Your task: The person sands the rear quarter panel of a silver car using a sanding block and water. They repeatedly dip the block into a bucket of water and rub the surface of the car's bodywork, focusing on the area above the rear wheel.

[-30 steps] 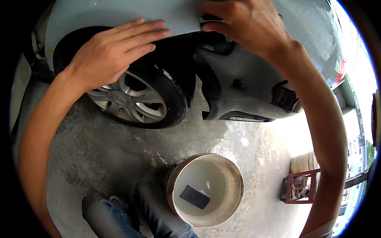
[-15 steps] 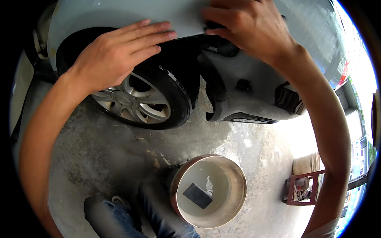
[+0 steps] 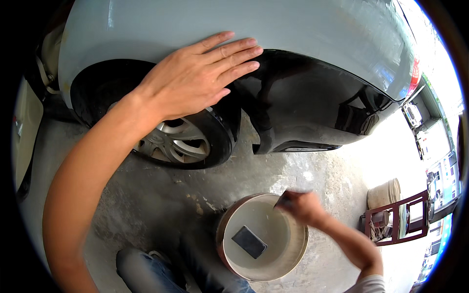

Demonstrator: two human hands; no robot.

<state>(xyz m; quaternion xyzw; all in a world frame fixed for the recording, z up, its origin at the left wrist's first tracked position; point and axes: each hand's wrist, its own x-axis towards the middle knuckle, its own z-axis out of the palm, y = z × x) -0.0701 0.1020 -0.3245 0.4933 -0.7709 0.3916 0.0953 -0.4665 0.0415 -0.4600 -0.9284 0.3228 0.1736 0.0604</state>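
Observation:
My left hand lies with its fingers stretched out on the grey car body panel, across its edge above the wheel arch and the glossy black bumper. Over the right rim of a round bucket, my right hand is closed on a small dark flat piece, blurred by motion. Inside the bucket is pale cloudy water, and a dark grey rectangular block shows in it.
Below my left hand is the car wheel with its silver rim. My jeans-clad legs are beside the bucket on the stained concrete floor. To the right stand a dark red frame and a pale pail.
My right hand has left the panel edge and come down to the bucket's rim. My left hand has slid right along the panel edge. The pale scrap beside the block no longer shows.

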